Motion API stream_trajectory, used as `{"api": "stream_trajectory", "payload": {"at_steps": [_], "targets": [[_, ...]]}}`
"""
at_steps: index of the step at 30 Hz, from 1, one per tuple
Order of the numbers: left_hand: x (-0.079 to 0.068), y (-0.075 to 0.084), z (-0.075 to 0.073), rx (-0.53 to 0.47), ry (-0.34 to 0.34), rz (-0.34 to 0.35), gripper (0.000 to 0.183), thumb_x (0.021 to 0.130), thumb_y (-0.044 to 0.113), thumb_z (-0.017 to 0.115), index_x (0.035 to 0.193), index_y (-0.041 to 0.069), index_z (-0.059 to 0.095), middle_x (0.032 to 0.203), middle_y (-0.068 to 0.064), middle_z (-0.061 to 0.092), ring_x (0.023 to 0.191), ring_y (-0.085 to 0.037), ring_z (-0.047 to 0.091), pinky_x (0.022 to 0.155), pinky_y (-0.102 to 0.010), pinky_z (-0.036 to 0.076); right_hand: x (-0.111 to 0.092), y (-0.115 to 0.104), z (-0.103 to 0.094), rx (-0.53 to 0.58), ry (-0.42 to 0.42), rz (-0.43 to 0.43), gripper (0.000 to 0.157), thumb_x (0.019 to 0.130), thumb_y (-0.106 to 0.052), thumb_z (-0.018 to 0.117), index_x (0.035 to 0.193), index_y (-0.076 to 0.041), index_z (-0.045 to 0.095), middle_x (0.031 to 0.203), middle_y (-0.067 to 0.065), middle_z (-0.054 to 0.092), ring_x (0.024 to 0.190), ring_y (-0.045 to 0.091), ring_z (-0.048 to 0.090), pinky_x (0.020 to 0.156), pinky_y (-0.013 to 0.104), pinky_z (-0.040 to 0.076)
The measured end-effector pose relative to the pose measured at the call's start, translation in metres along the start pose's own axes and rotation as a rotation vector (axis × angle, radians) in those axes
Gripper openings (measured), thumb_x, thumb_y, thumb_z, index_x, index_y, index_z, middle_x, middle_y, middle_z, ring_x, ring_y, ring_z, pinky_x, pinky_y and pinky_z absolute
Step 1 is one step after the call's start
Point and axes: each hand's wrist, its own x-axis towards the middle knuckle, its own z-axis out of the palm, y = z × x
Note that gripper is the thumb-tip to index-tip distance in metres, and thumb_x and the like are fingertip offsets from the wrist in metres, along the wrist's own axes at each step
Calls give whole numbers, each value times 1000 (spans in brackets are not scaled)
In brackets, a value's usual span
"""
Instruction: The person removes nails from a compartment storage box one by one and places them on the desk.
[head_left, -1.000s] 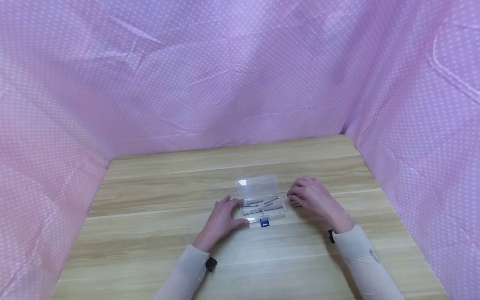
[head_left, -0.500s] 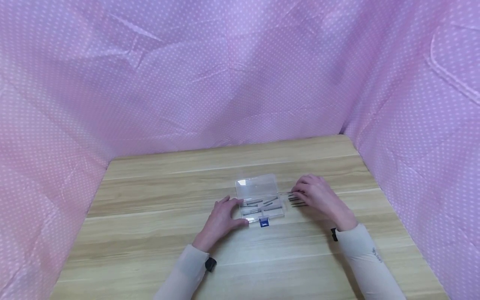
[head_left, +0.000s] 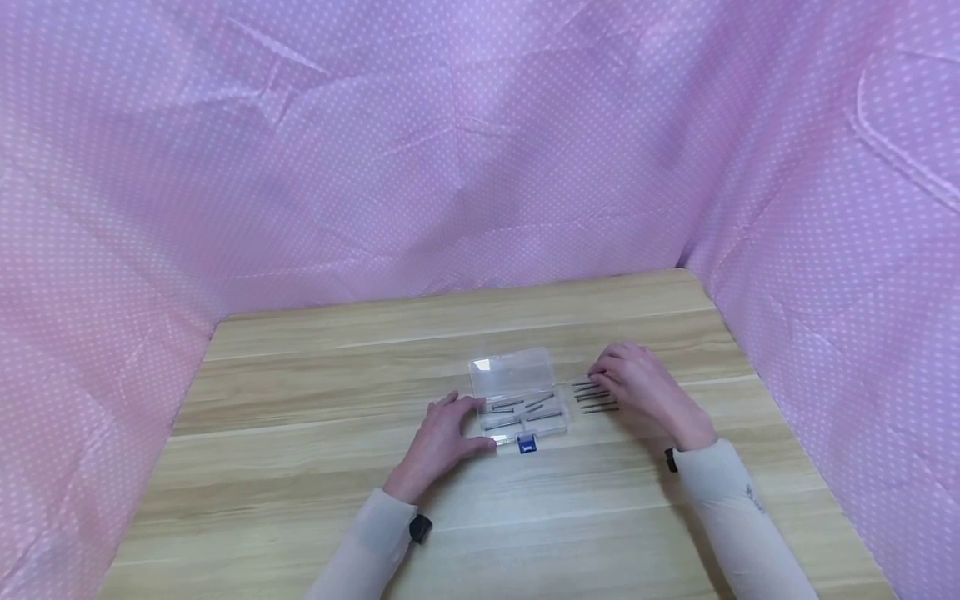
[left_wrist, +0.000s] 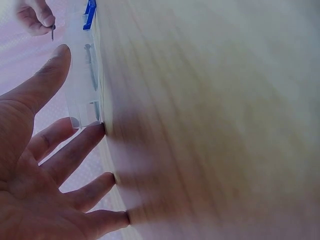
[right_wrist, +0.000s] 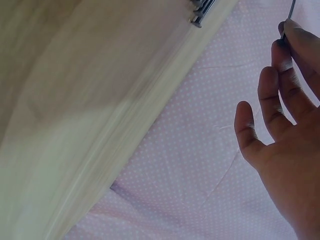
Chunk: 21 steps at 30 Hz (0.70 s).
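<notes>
A clear plastic box [head_left: 546, 430] with a blue latch [head_left: 527, 443] lies with its lid [head_left: 512, 375] folded back on the table. Several nails [head_left: 543, 416] rest in its compartments. My left hand [head_left: 442, 433] holds the box's left end, thumb at the front corner and fingers at the back. To the right of the box, my right hand [head_left: 637, 385] pinches a nail [right_wrist: 292, 9] between thumb and fingertips, just above the table. Below that hand several loose nails [head_left: 598, 409] lie side by side; their heads [right_wrist: 196, 23] show in the right wrist view.
The wooden table [head_left: 315, 467] carries the box and the nails. Pink dotted cloth [head_left: 465, 167] hangs behind the table and along both sides. A dark band [head_left: 421, 528] sits at my left wrist.
My right hand has moved right, away from the box, with a nail in its fingertips. More of the loose nails on the table now show. My left hand has stayed on the box.
</notes>
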Motion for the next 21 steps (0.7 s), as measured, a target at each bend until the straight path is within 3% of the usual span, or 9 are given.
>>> {"api": "stream_trajectory", "payload": {"at_steps": [21], "targets": [[-1,3,1,-2,3,-6,68,77,40,91,134,14,66,144,-15,61,147,-42,38,123,-64,19,8,20,-2,24,-67,53,6,91,-9,77,97,-7,77,100,8,72,96,32,64,86,52,54]]}}
